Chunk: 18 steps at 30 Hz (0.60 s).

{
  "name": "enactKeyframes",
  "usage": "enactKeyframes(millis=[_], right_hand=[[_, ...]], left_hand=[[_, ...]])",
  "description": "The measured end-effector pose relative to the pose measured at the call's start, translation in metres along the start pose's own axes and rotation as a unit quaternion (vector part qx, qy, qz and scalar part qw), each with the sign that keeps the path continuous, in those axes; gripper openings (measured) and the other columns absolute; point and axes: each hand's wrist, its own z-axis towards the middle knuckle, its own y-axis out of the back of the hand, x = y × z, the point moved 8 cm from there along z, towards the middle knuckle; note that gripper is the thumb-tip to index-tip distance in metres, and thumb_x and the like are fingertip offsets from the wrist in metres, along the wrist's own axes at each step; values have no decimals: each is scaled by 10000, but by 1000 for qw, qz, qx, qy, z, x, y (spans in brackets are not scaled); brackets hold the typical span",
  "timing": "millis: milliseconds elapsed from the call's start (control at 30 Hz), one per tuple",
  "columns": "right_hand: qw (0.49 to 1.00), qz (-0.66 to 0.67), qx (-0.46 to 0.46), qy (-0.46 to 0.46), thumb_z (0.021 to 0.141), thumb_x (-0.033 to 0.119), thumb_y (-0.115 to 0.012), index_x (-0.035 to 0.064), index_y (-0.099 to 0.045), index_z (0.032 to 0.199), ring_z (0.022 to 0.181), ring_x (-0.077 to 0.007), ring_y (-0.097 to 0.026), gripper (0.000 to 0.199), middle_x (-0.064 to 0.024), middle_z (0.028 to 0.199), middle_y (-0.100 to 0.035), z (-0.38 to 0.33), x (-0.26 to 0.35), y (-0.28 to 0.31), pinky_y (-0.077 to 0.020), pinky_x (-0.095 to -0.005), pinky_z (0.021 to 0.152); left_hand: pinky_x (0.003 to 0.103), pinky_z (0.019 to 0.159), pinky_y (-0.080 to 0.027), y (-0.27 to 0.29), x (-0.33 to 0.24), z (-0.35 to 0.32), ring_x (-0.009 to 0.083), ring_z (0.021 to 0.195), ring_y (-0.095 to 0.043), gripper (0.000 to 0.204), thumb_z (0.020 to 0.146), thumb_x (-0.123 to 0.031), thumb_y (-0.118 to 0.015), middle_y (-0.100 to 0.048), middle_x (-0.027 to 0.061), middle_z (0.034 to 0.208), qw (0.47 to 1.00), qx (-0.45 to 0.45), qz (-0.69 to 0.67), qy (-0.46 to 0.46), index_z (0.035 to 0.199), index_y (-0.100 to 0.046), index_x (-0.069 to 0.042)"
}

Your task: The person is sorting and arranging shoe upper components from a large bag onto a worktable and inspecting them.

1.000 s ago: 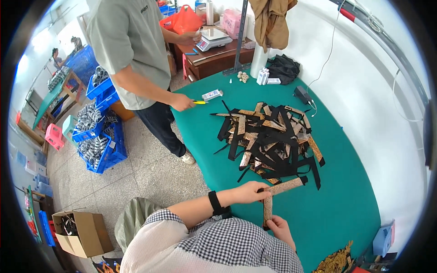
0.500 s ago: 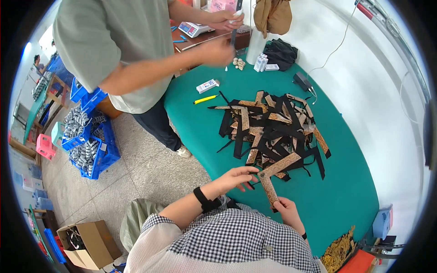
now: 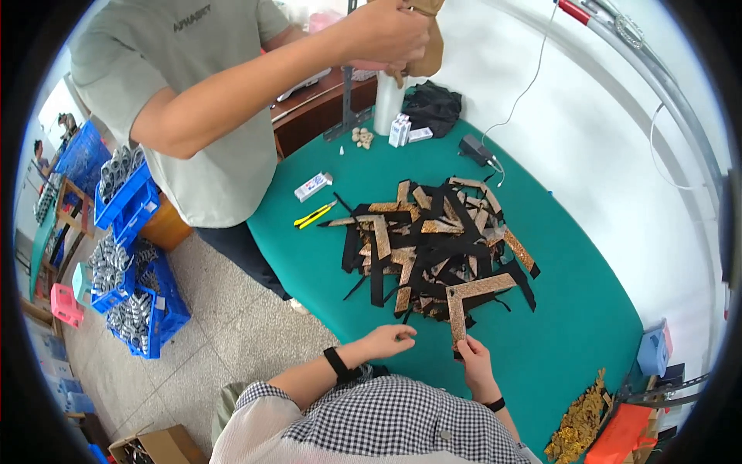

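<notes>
My right hand (image 3: 477, 362) grips the lower end of an L-shaped glittery gold-brown strip (image 3: 483, 284) with black edging. The strip's corner points up and away from me, and its other arm stretches right over the front of a heap. That heap (image 3: 433, 232) is made of similar gold-brown and black L-shaped strips, tangled together on the green table. Left of the strip, apart from it, my left hand (image 3: 389, 340) hovers low with its fingers curled in. Whatever is between those fingers, if anything, is too small to make out.
Yellow-handled snips (image 3: 314, 215) and a small white box (image 3: 313, 186) lie beyond the heap on the green table (image 3: 572, 309). A black adapter (image 3: 476, 150) sits at the wall side. Across the table a person (image 3: 209, 116) reaches toward a brown bag (image 3: 427, 42). Gold scraps (image 3: 580, 421) lie near right.
My left hand has let go of the strip's corner and drawn back left. The strip is turned more upright in my right hand. The other person's hands have risen to the brown bag.
</notes>
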Motion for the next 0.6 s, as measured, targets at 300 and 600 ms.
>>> enactKeyframes(millis=[300,600], right_hand=[[989,-130,-35,-59,792,156,-576,6,-512,1113,703,-109,-535,360,-30,840,-581,72,-64,0,-442,-245,587],[956,-291,-4,34,743,208,-632,-48,-516,1099,821,-181,-587,454,-126,936,-613,77,-70,5,-463,-279,720]], left_hand=[[364,804,-433,11,6,12,255,949,-535,457,840,-349,-488,-572,122,1040,999,20,30,17,1192,-464,-58],[356,795,-443,8,9,32,259,947,-548,473,831,-357,-491,-567,123,1061,997,51,50,30,1194,-458,-54]])
